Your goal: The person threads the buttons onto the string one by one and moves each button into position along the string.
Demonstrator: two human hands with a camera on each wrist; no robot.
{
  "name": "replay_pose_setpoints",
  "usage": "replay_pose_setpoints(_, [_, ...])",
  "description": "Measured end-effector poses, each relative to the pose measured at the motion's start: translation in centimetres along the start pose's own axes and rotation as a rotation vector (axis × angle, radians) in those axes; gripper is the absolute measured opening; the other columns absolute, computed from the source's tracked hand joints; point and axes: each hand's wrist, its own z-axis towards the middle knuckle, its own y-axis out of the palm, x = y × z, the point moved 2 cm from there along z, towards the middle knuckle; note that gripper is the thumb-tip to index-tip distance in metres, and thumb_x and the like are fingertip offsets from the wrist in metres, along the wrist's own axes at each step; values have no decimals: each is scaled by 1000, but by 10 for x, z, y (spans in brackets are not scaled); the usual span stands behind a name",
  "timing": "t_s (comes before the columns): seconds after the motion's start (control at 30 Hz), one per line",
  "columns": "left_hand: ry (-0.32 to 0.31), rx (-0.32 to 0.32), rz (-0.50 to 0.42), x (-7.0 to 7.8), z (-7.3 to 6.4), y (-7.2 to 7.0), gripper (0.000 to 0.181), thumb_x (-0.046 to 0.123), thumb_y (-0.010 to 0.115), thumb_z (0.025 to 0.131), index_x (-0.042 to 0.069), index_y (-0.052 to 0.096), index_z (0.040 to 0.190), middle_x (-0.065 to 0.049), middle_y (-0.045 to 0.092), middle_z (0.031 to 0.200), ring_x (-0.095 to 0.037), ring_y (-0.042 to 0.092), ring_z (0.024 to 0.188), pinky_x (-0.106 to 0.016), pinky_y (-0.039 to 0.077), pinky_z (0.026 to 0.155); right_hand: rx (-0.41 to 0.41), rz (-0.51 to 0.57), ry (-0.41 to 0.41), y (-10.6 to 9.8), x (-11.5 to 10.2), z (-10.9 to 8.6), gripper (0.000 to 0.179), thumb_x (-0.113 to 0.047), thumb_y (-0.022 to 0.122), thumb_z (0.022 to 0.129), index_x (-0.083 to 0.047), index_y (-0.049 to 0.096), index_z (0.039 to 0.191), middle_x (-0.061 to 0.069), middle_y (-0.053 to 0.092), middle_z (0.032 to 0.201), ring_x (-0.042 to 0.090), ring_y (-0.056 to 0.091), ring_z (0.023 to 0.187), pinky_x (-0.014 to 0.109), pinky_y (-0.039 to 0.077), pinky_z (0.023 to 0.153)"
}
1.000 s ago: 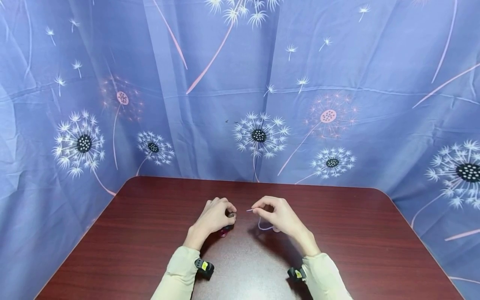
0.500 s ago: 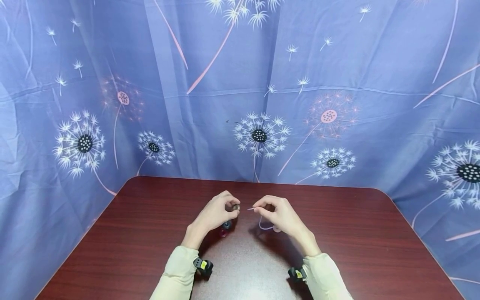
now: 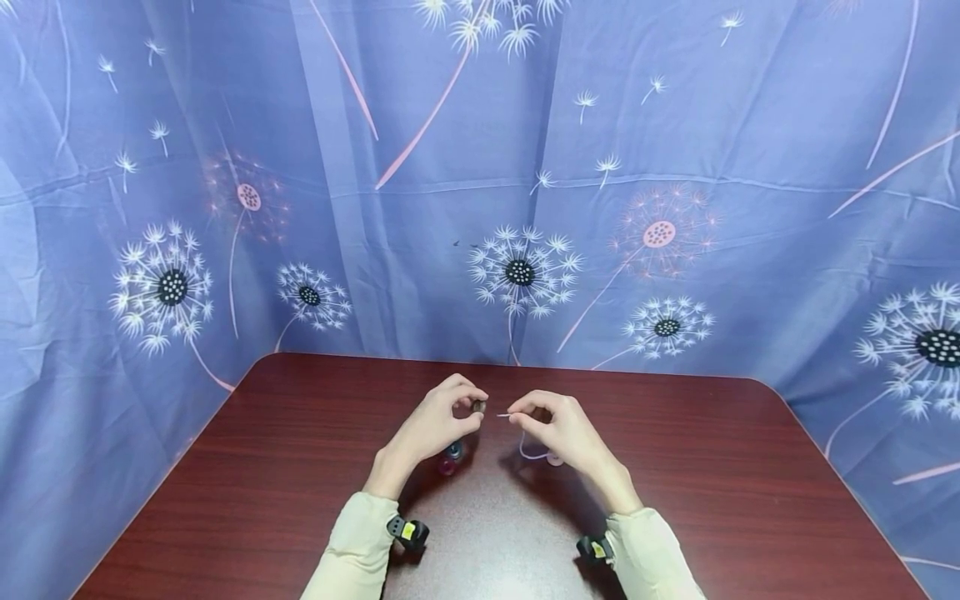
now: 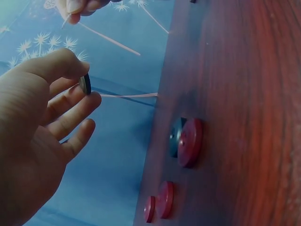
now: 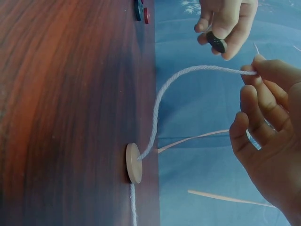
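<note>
Red-brown bench (image 3: pixel 300 500), blue curtain (image 3: pixel 405 292) behind; left hand (image 3: pixel 441 422) now higher, fingers pinching dark button (image 4: pixel 85 84); right hand (image 3: pixel 557 427) pinching cord (image 5: pixel 202 67) near tip; gap narrowed, button close to tip, not threaded

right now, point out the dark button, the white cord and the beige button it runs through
Dark button (image 5: pixel 216 42): right wrist view, on the middle of its face.
White cord (image 5: pixel 207 67): right wrist view, on its arched stretch.
Beige button (image 5: pixel 135 166): right wrist view, on its flat face.
</note>
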Motion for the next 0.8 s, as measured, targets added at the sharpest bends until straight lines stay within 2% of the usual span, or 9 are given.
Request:
replay_pose_setpoints(0.23, [35,24,-33,6,1,-2,25,10,71,86,10,70,112,6,61,106,-10,64,95,-29,54,87,4,4,9,-1,-1,0,11,-25,70,94,-19,74,102,9,63,71,26,53,40,53,48,39])
replay_pose_setpoints(0.4, [63,31,-60,9,2,-1,27,11,71,88,9,68,115,6,61,110,-10,65,97,-30,53,90,13,8,16,-1,-1,0,10,-26,70,93,-21,74,100,11,63,73,23,53,41,54,48,39])
replay_pose_setpoints(0.73, [104,48,-122,14,2,0,26,14,73,88,13,70,114,7,63,110,-9,67,97,-28,54,89,63,28,-8,-2,-2,0,9,-24,71,93,-19,73,99,6,62,75,32,54,46,53,47,37])
replay_pose_setpoints(0.8, [106,51,-140,15,2,0,25,14,74,88,14,70,113,7,64,109,-9,67,96,-28,54,88,79,19,-18,-2,-1,0,8,-24,71,92,-20,73,98,5,63,75,28,54,47,51,47,36])
